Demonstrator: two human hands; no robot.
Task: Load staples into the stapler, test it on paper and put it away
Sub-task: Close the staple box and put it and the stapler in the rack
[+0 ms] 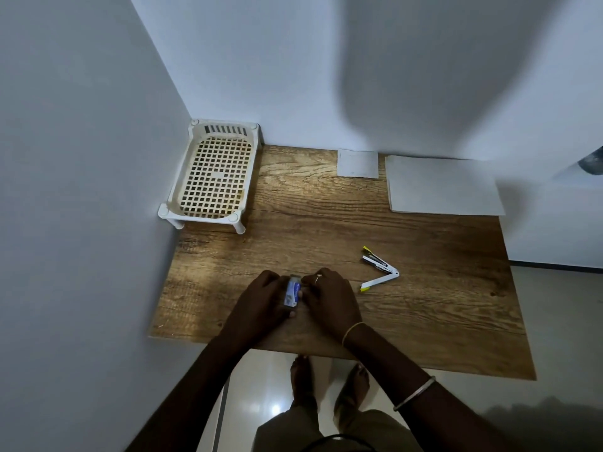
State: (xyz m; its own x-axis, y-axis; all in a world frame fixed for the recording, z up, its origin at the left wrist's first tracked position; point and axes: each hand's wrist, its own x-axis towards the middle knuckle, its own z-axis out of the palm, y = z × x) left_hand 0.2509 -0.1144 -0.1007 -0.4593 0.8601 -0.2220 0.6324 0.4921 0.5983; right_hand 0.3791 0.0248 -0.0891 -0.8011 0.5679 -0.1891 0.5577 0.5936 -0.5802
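A small blue and white staple box (292, 292) lies between my two hands near the front edge of the wooden table (326, 216). My left hand (261, 301) grips its left side and my right hand (329, 300) pinches its right side. To the right of my hands, the white stapler (380, 269) with yellow tips lies swung wide open in a V shape. A stack of white paper (443, 185) rests at the back right, with a smaller paper square (357, 163) to its left.
A cream plastic mesh tray (213, 174) on short legs stands in the back left corner against the walls. White walls close the table on the left and back. Below the front edge are my feet and a glossy floor.
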